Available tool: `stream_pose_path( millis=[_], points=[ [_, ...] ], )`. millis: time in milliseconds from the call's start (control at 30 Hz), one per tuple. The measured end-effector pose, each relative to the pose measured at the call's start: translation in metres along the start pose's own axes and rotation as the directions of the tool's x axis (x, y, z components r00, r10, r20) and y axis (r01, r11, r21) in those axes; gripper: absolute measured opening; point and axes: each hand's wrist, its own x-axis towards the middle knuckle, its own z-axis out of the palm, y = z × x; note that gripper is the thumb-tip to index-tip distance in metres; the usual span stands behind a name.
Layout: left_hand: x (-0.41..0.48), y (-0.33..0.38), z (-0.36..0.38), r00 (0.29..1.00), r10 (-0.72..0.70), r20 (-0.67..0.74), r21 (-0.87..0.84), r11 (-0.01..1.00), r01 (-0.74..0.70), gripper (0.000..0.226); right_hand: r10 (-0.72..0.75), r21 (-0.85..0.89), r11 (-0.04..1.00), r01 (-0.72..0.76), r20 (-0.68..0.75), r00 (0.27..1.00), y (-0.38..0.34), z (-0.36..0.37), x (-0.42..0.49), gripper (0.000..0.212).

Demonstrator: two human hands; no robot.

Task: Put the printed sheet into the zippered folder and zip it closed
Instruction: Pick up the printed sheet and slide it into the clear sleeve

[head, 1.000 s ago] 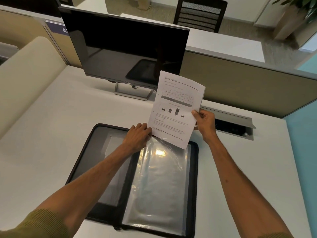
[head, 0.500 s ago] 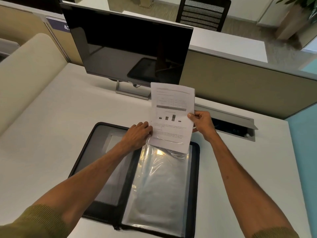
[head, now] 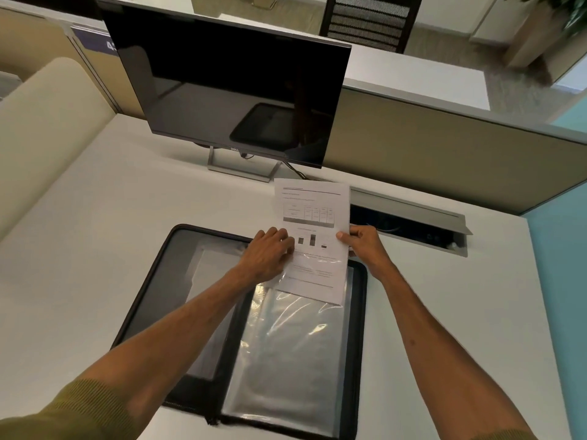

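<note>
Right hand (head: 365, 249) is pinching the white printed sheet (head: 313, 211) at its 3 o'clock edge. Left hand (head: 270, 254), fingers curled, is holding the mouth of the clear plastic sleeve (head: 295, 344) in the black zippered folder (head: 361, 312). Sheet is sitting half-entered; feeding squarely toward 6 o'clock looks best.

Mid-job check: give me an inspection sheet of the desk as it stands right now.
Surface: white desk, flat.
Job's things: zippered folder lies open and unzipped; printed sheet has its lower part inside the clear sleeve, its top sticking out.
Clutter: nothing seen.
Hands: left hand grips the sleeve's mouth; right hand pinches the sheet's right edge.
Cables: black cable under the monitor, near the open cable tray.
Surroundings: partition, chair beyond.
</note>
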Motion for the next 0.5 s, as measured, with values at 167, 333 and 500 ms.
stream_pose_path(
  millis=[167,333,500],
  points=[
    [0.004,0.002,0.002,0.999,-0.043,0.009,-0.007,0.999,0.043,0.018,0.089,-0.114,0.99,-0.077,0.104,0.991,0.016,-0.007,-0.003,0.023],
    [0.003,0.001,0.008,0.999,-0.039,0.037,-0.042,0.998,0.04,0.017,0.14,-0.254,0.963,-0.091,0.182,0.973,0.022,-0.011,-0.002,0.025],
    [0.006,0.003,0.01,0.998,-0.033,0.049,-0.035,0.999,0.035,0.017,0.073,-0.139,0.988,-0.062,0.077,0.994,0.012,0.002,0.006,0.039]
  ],
)
